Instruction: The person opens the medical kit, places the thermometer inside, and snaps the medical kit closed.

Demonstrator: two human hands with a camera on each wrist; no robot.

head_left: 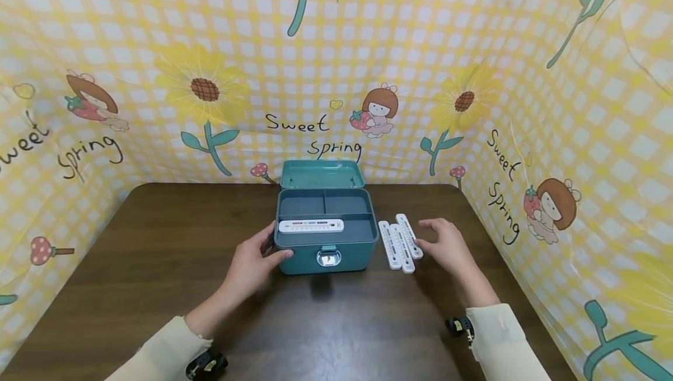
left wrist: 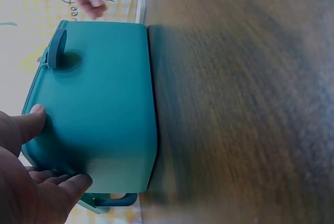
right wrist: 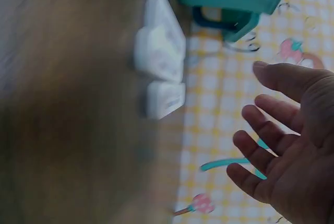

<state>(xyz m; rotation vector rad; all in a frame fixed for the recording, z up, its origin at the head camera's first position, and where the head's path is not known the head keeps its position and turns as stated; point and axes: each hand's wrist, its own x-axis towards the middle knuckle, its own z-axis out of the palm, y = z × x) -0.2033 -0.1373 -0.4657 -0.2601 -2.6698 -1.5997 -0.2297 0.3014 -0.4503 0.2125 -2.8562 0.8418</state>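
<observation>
A teal storage box [head_left: 299, 259] stands on the table with its lid [head_left: 323, 174] tipped back and its grey divided tray showing. One white thermometer [head_left: 311, 226] lies lengthwise in the tray's front compartment. At the box's left front corner, my left hand [head_left: 256, 259] holds on, thumb on the front and fingers along the side [left wrist: 44, 185]. Several more white thermometers [head_left: 390, 245] lie side by side on the table, right of the box. Just right of them hovers my right hand [head_left: 447, 243], fingers spread and apart from them in the right wrist view [right wrist: 297, 135].
The brown wooden table [head_left: 173, 252] meets a yellow checked cloth [head_left: 236, 30] at the back and both sides. A metal latch [head_left: 328, 258] sits on the box's front. Dark wrist cameras [head_left: 207, 363] are strapped over both sleeves.
</observation>
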